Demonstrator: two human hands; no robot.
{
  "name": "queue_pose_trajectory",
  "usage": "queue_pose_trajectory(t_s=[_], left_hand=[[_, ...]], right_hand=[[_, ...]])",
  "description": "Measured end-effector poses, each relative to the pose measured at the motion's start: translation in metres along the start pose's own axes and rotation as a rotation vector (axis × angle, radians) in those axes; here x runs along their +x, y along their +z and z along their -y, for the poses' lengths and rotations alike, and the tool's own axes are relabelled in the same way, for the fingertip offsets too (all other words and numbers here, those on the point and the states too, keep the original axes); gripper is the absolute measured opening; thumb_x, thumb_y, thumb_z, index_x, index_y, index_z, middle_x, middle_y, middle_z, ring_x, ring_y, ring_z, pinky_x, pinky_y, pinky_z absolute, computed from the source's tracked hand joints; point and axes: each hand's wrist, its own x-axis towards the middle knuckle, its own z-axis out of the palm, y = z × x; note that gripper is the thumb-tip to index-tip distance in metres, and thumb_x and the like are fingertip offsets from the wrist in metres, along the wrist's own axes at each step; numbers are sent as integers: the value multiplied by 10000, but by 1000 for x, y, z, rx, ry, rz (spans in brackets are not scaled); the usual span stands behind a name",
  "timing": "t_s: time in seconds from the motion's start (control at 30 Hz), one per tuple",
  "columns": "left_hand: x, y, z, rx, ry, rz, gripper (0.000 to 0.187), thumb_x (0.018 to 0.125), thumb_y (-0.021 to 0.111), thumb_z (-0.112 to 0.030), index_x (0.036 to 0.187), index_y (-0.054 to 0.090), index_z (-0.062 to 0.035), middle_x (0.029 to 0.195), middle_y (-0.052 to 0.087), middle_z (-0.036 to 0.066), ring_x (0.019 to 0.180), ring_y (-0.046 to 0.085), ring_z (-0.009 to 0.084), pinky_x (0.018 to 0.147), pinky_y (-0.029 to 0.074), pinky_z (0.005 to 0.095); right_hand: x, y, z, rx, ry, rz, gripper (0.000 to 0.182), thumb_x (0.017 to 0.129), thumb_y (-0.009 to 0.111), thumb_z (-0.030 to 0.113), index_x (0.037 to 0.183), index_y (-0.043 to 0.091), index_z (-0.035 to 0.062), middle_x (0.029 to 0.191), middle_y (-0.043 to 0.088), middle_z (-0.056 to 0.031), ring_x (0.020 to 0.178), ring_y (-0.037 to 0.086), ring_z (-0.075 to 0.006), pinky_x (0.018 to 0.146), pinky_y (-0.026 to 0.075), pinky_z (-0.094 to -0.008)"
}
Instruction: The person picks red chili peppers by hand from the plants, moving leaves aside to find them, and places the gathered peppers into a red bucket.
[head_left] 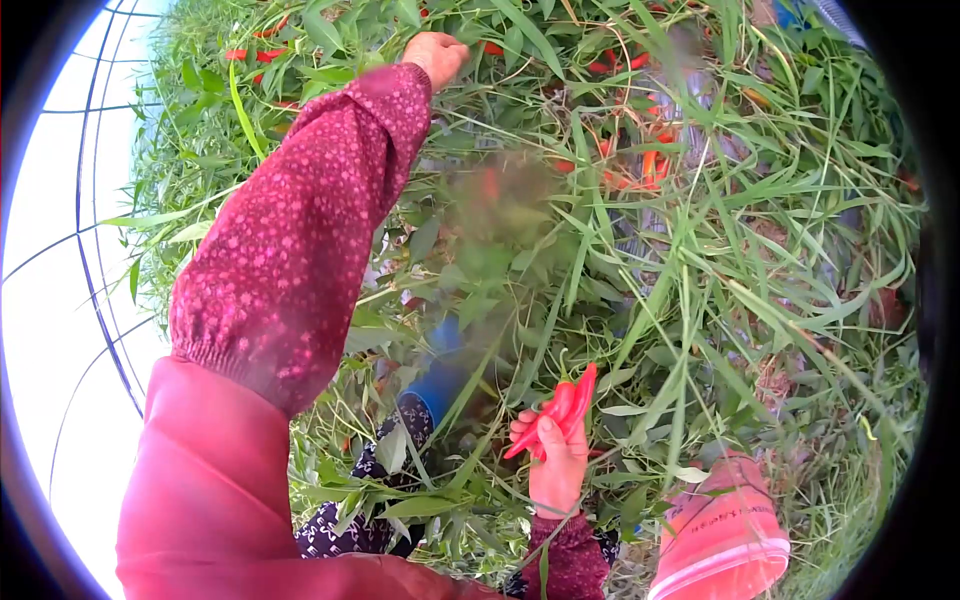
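Note:
My left hand (437, 55) reaches far up into the green pepper plants, fingers curled among the leaves beside a red pepper (491, 48); what it grips is hidden by foliage. The left arm wears a dark red floral sleeve cover (300, 230). My right hand (553, 455) is low in the middle, closed around a bunch of picked red chili peppers (566, 405) that stick up out of the fist.
More red peppers (652, 160) hang in the plants at the upper middle, and others (255, 53) at the upper left. A pink-orange bag (722, 535) sits at the lower right. Tall grass and leaves fill the ground. Greenhouse frame bars (95, 250) run along the left.

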Motion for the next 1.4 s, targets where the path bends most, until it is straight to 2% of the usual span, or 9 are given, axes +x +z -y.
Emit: queue_pose_trajectory(t_s=[0.17, 0.33, 0.43, 0.73, 0.83, 1.13, 1.17, 1.27, 1.4], left_hand=[[14, -38, 52, 1063, 89, 255, 433, 797, 486, -127, 1228, 493, -91, 1180, 539, 199, 1001, 572, 327, 905, 433, 358], [31, -22, 61, 1060, 83, 274, 333, 780, 501, -110, 1089, 536, 10, 1065, 568, 235, 1013, 559, 325, 872, 450, 390], [51, -11, 78, 1248, 371, 470, 316, 787, 502, -163, 1055, 566, -9, 1031, 580, 237, 997, 563, 339, 842, 466, 400], [71, 5, 125, 1015, 204, 255, 432, 821, 505, -356, 1056, 592, -4, 1029, 578, 272, 975, 573, 366, 840, 458, 421], [82, 22, 155, 998, -53, 278, 582, 642, 664, -506, 987, 658, -38, 1013, 625, 181, 964, 609, 295, 822, 488, 405], [19, 32, 155, 1281, 177, 171, 446, 727, 613, -259, 1050, 568, 46, 961, 613, 229, 896, 618, 357, 753, 486, 480], [-7, 11, 112, 773, -48, 92, 331, 730, 602, -209, 1004, 566, -27, 877, 621, 226, 840, 620, 364, 731, 490, 457], [-28, 19, 110, 601, 181, -101, 266, 732, 593, -175, 967, 539, -64, 815, 617, 220, 808, 611, 374, 725, 487, 439], [-36, 19, 98, 502, -33, -149, 268, 712, 608, -152, 951, 529, -59, 823, 618, 214, 813, 608, 372, 716, 477, 443]], right_hand=[[12, -2, -13, -4, 49, -28, 292, 862, 509, 56, 1148, 461, 26, 932, 586, -91, 810, 590, -184, 736, 501, -313], [24, -4, -25, -35, 63, -108, 338, 856, 510, 42, 1187, 448, 32, 931, 580, -70, 807, 592, -176, 721, 510, -310], [29, 0, -32, -40, 53, -111, 362, 849, 520, 39, 1201, 439, 32, 952, 575, -74, 813, 591, -176, 727, 509, -311], [40, 1, -50, -94, 71, -180, 265, 845, 579, 97, 1090, 502, 33, 884, 605, -95, 771, 607, -186, 716, 525, -334], [44, -4, -54, -116, 84, -185, 268, 847, 581, 103, 1094, 500, 37, 871, 599, -90, 766, 599, -180, 701, 517, -318], [40, 0, -46, -135, 81, -193, 289, 853, 577, 115, 1121, 495, 48, 867, 600, -82, 761, 594, -173, 694, 512, -311], [39, -2, -46, -134, 94, -182, 290, 855, 574, 117, 1125, 494, 52, 864, 600, -80, 762, 594, -172, 695, 512, -312], [35, -6, -46, -125, 112, -166, 279, 856, 572, 124, 1116, 498, 55, 860, 603, -82, 750, 597, -175, 688, 511, -312], [31, -4, -37, -110, 114, -173, 281, 855, 545, 95, 1120, 485, 28, 869, 604, -86, 730, 610, -167, 669, 511, -282]])
